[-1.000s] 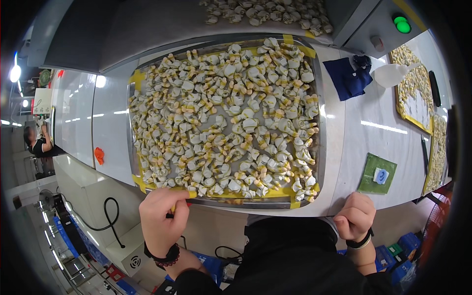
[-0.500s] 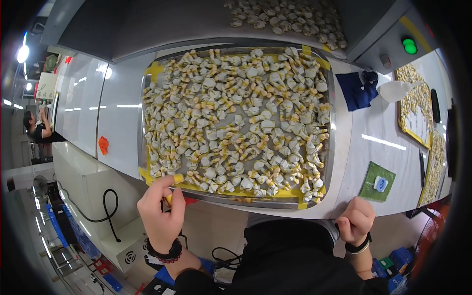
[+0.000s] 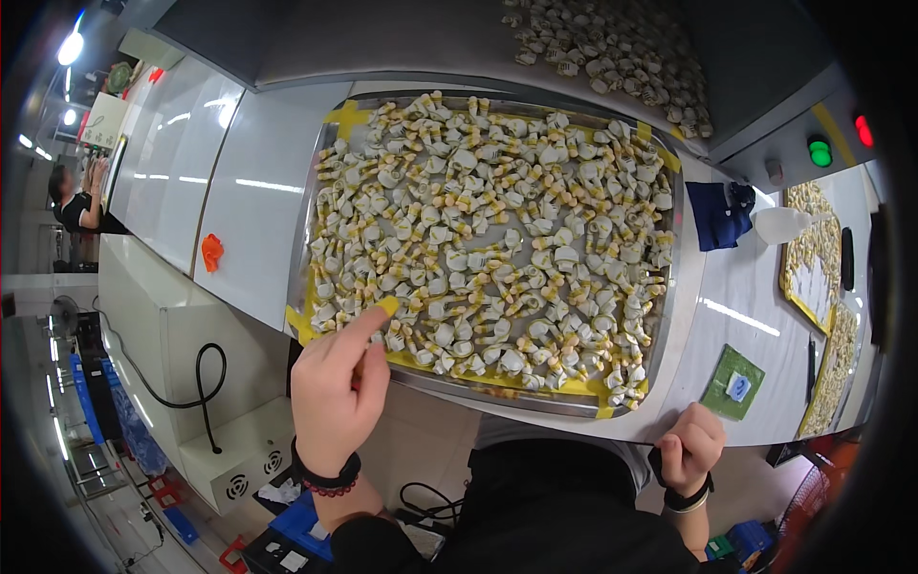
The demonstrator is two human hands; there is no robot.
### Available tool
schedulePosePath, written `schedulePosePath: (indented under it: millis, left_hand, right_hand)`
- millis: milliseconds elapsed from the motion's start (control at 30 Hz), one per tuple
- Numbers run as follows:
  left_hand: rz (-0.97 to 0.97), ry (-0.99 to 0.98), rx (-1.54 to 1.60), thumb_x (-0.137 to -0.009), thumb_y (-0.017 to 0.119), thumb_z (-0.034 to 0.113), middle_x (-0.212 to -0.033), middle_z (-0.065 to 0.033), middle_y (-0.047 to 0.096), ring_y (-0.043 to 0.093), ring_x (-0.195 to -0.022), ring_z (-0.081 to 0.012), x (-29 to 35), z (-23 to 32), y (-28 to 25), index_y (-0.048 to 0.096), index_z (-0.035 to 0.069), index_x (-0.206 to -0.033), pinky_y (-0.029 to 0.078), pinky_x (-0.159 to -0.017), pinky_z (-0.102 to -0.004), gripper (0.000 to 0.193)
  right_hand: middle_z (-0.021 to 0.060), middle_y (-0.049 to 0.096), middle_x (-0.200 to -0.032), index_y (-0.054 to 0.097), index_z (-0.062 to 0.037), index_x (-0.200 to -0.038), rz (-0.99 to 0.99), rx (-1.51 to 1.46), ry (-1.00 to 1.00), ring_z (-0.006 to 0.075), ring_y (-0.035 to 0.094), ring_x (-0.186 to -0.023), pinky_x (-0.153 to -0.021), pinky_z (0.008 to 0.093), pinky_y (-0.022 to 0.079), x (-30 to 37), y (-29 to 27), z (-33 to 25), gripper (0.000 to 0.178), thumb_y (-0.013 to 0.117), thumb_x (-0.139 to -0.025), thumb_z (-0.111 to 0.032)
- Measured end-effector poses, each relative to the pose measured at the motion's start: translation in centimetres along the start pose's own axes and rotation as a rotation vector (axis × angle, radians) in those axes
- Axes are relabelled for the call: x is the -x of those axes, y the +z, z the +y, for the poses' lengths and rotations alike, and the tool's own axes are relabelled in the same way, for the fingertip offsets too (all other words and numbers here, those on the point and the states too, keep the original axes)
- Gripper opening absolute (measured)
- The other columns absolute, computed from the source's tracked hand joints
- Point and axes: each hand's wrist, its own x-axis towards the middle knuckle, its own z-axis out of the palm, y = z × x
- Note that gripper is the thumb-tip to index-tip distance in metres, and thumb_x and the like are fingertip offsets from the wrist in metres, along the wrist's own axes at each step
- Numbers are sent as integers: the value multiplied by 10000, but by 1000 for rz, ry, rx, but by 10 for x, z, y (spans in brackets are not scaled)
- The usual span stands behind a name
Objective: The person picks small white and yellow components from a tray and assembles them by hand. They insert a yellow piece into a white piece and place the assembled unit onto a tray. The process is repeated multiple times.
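Pieces (image 3: 478,258), small, white with yellow bands, lie spread across a metal tray (image 3: 677,215) on the desk (image 3: 258,230), their long axes turned every which way with no shared direction. The left hand (image 3: 337,392) is the nearer one: its yellow-tipped index finger (image 3: 389,306) points ahead over the tray's near-left corner, so most of the pieces lie beyond it and to its right. Whether that tip touches one, I cannot tell. This left grip is unclenched, with nothing visible between index and thumb. The right hand (image 3: 690,448) is curled closed by the desk's near edge, outside the tray; its inside is hidden.
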Motion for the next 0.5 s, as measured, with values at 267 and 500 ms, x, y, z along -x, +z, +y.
schedulePosePath:
  millis: [267,500]
  left_hand:
    - [-103,86,-26,-759,588,22,-661,-100,603,543,-556,-274,-3,-8,0,628,36,-904,419,-558,-357,151]
    - [-15,47,-53,-760,590,9,-656,-97,583,516,-535,-229,-3,-1,1,628,29,-995,399,-526,-327,238]
  right_hand:
    - [36,444,-509,512,-44,-542,10,22,38,189,416,-442,-417,304,293,1,1,-2,247,634,-738,-133]
    - [36,443,-508,511,-42,-540,14,27,44,187,418,-442,-417,302,294,1,2,-2,254,634,-741,-136]
